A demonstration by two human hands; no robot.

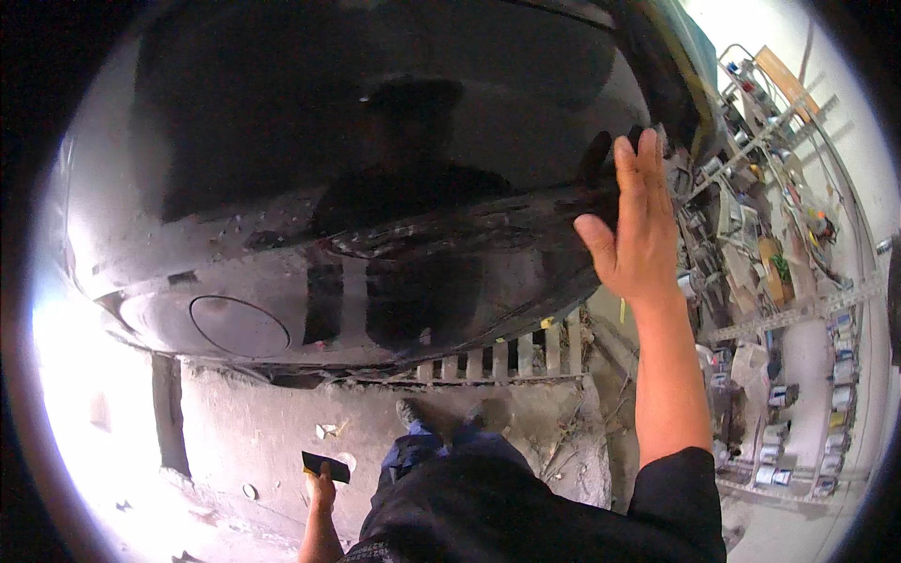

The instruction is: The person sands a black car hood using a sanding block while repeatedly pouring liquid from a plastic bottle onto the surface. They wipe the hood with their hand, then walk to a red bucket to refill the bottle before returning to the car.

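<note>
A glossy black car body panel [394, 141] fills the upper middle, with a round outline on its lower left and a reflection of me in it. My right hand [633, 211] lies flat, fingers extended and thumb apart, at the right edge of the panel; I cannot tell whether it touches. Low at the left, away from the car, my left hand [319, 483] grips a flat black pad [326, 465] with a yellowish edge.
Metal shelving [793, 319] with several cans, tools and boxes runs along the right wall. A grate [526, 352] lies under the car's edge. My feet [413, 413] stand on stained concrete floor [235, 413], with small debris beside them. Bright light washes out the left side.
</note>
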